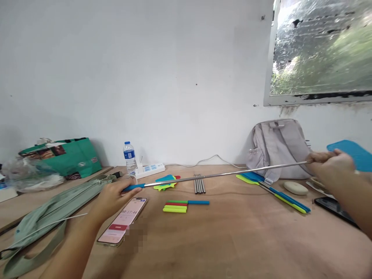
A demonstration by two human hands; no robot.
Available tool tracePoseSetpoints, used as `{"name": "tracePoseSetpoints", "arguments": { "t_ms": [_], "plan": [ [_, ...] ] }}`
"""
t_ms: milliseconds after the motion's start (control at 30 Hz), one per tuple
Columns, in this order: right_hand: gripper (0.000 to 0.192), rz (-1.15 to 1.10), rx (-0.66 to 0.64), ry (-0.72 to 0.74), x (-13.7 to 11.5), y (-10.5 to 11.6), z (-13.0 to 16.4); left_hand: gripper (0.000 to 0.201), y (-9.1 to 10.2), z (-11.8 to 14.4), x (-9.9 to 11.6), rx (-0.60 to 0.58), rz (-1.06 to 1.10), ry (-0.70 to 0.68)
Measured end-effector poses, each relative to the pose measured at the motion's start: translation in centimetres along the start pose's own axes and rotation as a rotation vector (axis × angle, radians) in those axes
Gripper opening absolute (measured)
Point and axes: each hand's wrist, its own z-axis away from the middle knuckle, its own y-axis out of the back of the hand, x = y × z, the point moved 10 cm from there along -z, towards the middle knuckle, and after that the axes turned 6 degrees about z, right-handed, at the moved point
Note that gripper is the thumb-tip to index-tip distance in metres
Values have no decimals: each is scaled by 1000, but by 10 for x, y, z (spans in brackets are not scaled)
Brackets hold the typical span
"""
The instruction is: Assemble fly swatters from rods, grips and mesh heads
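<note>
My left hand (112,198) grips the blue handle end of a long fly swatter (221,176) whose thin metal rod stretches across the table. My right hand (331,161) holds the rod's far end, just below the swatter's blue mesh head (353,153). The rod hangs level above several metal rods (199,183) and several coloured handle sleeves (181,205) lying on the wooden table (232,240). Two assembled swatters, blue and yellow-green (276,192), lie to the right.
A phone (122,221) showing a timer lies under my left hand. A green fabric bag (49,209), green shopping bag (72,155), water bottle (129,157), power strip (149,169), grey backpack (277,147), white case (295,188) and dark phone (334,207) ring the table.
</note>
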Motion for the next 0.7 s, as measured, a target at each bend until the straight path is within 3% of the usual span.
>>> {"name": "tracePoseSetpoints", "arguments": {
  "t_ms": [100,267,433,600,700],
  "plan": [
    [42,-44,20,-104,57,9,23,40,-28,9,21,-185,-10,-36],
    [38,60,-30,-160,111,17,49,39,-46,18,17,-219,24,70],
    [32,257,-136,-135,114,24,64,39,-50,22,2,-223,49,114],
    [27,287,-165,-78,109,32,72,38,-67,29,3,-272,77,134],
    [24,390,-179,-105,120,42,74,38,-76,33,1,-323,100,126]
  ]
}}
